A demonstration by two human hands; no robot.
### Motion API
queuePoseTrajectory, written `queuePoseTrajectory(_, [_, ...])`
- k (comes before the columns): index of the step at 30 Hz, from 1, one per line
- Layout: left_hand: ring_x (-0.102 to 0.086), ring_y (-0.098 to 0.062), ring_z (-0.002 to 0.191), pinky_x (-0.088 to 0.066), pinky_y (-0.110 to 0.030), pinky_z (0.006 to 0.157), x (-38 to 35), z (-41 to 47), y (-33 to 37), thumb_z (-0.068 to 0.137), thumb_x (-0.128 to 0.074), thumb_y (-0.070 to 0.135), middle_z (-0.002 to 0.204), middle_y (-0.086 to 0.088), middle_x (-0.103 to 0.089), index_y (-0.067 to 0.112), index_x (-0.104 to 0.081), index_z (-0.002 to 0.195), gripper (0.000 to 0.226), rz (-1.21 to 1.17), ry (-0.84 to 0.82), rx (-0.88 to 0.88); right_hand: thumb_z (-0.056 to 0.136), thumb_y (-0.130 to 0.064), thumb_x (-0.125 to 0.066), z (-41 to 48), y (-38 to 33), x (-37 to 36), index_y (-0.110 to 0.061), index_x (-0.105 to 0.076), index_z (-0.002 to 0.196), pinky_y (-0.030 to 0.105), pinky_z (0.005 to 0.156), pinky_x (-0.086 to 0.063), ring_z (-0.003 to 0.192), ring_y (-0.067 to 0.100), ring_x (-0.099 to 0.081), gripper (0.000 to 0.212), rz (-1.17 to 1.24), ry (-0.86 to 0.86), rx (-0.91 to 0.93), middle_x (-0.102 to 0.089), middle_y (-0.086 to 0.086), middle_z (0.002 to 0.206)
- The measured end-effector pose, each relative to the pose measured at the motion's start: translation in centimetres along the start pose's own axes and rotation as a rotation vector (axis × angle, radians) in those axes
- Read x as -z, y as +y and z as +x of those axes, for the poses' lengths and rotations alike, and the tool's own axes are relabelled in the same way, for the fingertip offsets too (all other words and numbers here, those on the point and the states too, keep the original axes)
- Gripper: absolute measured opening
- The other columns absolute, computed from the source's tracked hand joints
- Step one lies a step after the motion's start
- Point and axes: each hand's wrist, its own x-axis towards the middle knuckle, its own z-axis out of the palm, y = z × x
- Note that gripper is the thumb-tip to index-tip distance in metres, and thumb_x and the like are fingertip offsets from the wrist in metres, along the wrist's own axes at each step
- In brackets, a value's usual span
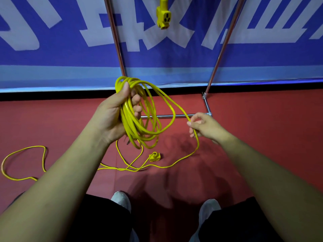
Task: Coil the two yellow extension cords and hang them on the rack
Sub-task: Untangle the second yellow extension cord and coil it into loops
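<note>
My left hand [115, 114] grips a bundle of several loops of yellow extension cord [139, 126] in front of me. From the bundle one strand runs right to my right hand [201, 126], which pinches it between thumb and fingers. The loose rest of the cord [24, 163] trails over the red floor to the left and below my hands, with a yellow plug end [154, 156] lying on the floor. A yellow socket block [163, 14] of another cord hangs at the top of the view between the poles of the metal rack [117, 42].
The rack's right pole [222, 49] and its base bars [174, 116] stand on the red floor just beyond my hands. A blue banner with white characters [52, 55] covers the wall behind. My shoes [121, 200] show at the bottom.
</note>
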Motion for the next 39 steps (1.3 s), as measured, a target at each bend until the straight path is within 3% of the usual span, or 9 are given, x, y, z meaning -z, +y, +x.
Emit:
queuePoseTrajectory(5, [-0.043,-0.009,0.043,-0.041,-0.018,0.044,0.5,0.7,-0.5,0.093,-0.052,0.034,0.049,0.009,-0.037,0.019,-0.046,0.081,0.020,0.124,0.127,-0.053,0.089,-0.013,-0.066,-1.8,-3.6,-2.8,-0.010,-0.061,0.079,0.021,0.042,-0.032,0.043,0.011,-0.043,0.012,-0.313,0.067,0.207,-0.049,0.003,0.050])
queuePoseTrajectory(12, [-0.048,-0.013,0.050,-0.044,-0.022,0.051,0.9,0.8,-1.4,0.084,-0.058,0.015,0.055,0.004,-0.041,0.014,-0.050,0.083,0.008,0.135,0.122,0.048,0.089,-0.020,-0.067,-4.9,-6.6,-5.7,-0.011,-0.073,0.081,0.020,0.052,-0.039,0.045,0.002,-0.049,0.013,-0.730,-0.395,0.314,-0.059,-0.002,0.051])
queuePoseTrajectory(19, [-0.068,-0.025,0.057,-0.057,-0.030,0.049,-0.8,-0.5,-4.2,0.092,-0.055,0.012,0.077,-0.022,-0.069,-0.005,-0.055,0.103,0.020,0.488,-0.083,0.316,0.089,0.005,-0.061,-6.6,-9.3,-4.4,0.005,-0.067,0.103,0.014,0.052,-0.037,0.057,0.009,-0.052,0.015,-0.232,-0.567,0.219,-0.061,0.010,0.067])
queuePoseTrajectory(24, [-0.048,-0.019,0.036,-0.044,-0.022,0.041,-0.8,0.0,-3.9,0.089,-0.052,0.014,0.060,-0.020,-0.057,-0.005,-0.057,0.076,0.023,0.454,-0.155,0.344,0.087,-0.003,-0.068,-5.2,-8.7,-1.3,-0.001,-0.063,0.091,0.022,0.055,-0.043,0.058,0.012,-0.053,0.007,-0.140,-0.385,0.281,-0.060,0.005,0.064])
queuePoseTrajectory(28, [-0.061,-0.022,0.052,-0.050,-0.030,0.051,2.4,1.6,-3.6,0.086,-0.063,0.021,0.081,-0.019,-0.059,0.003,-0.059,0.096,0.021,0.350,0.032,0.363,0.090,-0.023,-0.069,-3.2,-6.0,2.0,-0.011,-0.067,0.081,0.029,0.068,-0.041,0.066,0.008,-0.053,0.015,-0.598,-0.296,0.260,-0.069,0.009,0.075])
queuePoseTrajectory(31, [-0.064,-0.030,0.068,-0.050,-0.041,0.066,4.0,2.1,-3.4,0.080,-0.073,0.031,0.102,-0.020,-0.060,0.005,-0.061,0.111,0.043,0.426,0.085,0.404,0.091,-0.011,-0.065,-2.6,-4.9,1.9,-0.010,-0.063,0.089,0.029,0.076,-0.050,0.071,0.017,-0.063,0.002,-0.246,-0.205,0.179,-0.069,0.013,0.075])
queuePoseTrajectory(34, [-0.064,-0.029,0.070,-0.049,-0.041,0.069,4.1,1.8,-3.6,0.074,-0.078,0.035,0.100,-0.020,-0.061,0.006,-0.062,0.111,0.049,0.453,0.057,0.429,0.093,-0.008,-0.062,-2.3,-6.3,0.8,-0.012,-0.063,0.088,0.027,0.051,-0.042,0.048,0.017,-0.044,0.006,0.133,-0.038,0.204,-0.049,0.002,0.055])
queuePoseTrajectory(36, [-0.066,-0.028,0.069,-0.050,-0.039,0.066,4.0,1.6,-3.9,0.074,-0.077,0.034,0.095,-0.018,-0.063,0.005,-0.061,0.111,0.049,0.418,0.013,0.434,0.095,-0.013,-0.060,-2.5,-7.3,0.3,-0.010,-0.066,0.084,0.025,0.047,-0.023,0.047,0.013,-0.024,0.013,0.138,0.015,0.249,-0.033,-0.003,0.051])
queuePoseTrajectory(39, [-0.067,-0.029,0.071,-0.052,-0.040,0.068,4.0,1.5,-3.9,0.079,-0.074,0.032,0.098,-0.018,-0.063,0.000,-0.057,0.121,0.055,0.349,0.018,0.408,0.093,-0.020,-0.064,-3.4,-8.4,-0.2,-0.015,-0.072,0.080,0.025,0.047,-0.021,0.047,0.014,-0.024,0.017,-0.023,0.018,0.313,-0.033,-0.007,0.047])
